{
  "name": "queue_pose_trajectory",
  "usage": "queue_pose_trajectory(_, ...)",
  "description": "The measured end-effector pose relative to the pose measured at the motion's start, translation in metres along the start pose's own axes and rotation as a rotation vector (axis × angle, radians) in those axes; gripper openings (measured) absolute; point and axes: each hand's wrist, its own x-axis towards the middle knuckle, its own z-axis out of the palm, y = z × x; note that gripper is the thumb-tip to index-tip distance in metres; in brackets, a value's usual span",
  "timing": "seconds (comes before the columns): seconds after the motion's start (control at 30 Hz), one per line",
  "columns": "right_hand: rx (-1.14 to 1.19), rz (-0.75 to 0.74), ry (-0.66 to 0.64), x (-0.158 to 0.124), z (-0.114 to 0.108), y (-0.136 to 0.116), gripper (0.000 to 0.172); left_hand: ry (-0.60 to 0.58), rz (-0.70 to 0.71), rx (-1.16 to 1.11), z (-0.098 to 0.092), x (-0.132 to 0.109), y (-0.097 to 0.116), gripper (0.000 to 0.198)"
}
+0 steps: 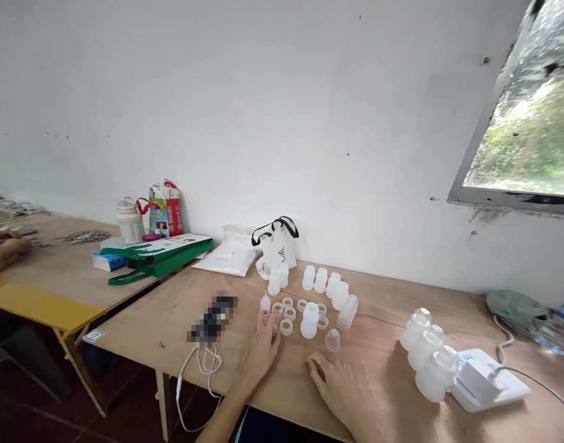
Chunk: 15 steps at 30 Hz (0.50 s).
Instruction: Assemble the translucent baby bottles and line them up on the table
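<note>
My left hand [261,351] rests at the near edge of a group of small translucent plastic rings [286,314] on the plywood table [171,326], its fingertips beside them. No held item shows in it. My right hand [337,384] lies flat on the wood, fingers slightly curled, just below a small clear cup [332,339]. Between my hands stands a frosted white plastic bottle [310,321]. Several similar bottles [321,280] stand in a loose row behind it, and a stack of clear cups [347,312] lies on its side.
Several large frosted bottles [429,357] stand right, by a white electrical device [489,381]. A blurred black object [212,320] trails a white cable [203,369]. White packets [226,258] lie by the wall. A co-worker's hand [9,246] rests on the adjoining table [64,289].
</note>
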Motion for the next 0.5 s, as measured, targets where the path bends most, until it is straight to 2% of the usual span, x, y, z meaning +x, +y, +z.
queue_pose_trajectory(0.2,0.023,0.008,-0.002,0.000,-0.003,-0.001,0.028,0.106,-0.004,-0.006,-0.012,0.009,-0.016,0.056)
queue_pose_trajectory(0.33,0.007,0.010,-0.005,-0.001,-0.002,-0.001,0.028,0.221,0.030,0.064,-0.030,0.019,-0.016,0.042)
queue_pose_trajectory(0.4,0.018,0.004,0.000,-0.001,-0.002,-0.001,0.029,0.227,0.049,0.087,-0.037,0.028,-0.014,0.039)
queue_pose_trajectory(0.5,0.026,0.010,-0.007,-0.002,-0.003,-0.002,0.029,0.160,0.126,0.044,-0.041,0.044,-0.013,0.039)
